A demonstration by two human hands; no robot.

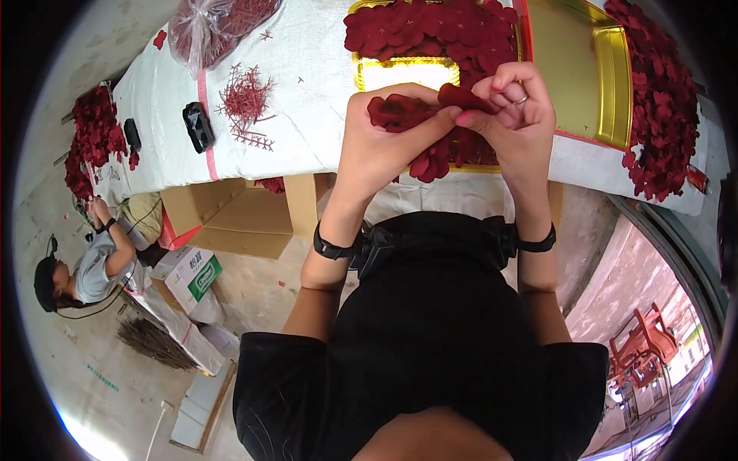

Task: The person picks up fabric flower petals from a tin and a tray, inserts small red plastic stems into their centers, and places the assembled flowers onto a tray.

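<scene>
My left hand and my right hand meet in front of me over the table's near edge. Together they pinch a stack of dark red fabric petals; the left cups it from below, the right's fingertips press the upper petal. Just beyond lies a gold tray heaped with more dark red petals. Both wrists wear black bands.
A second gold tray stands to the right, with petals piled past it. On the white table cover lie red plastic stems, a black device and a clear bag. Another person crouches at left near cardboard boxes.
</scene>
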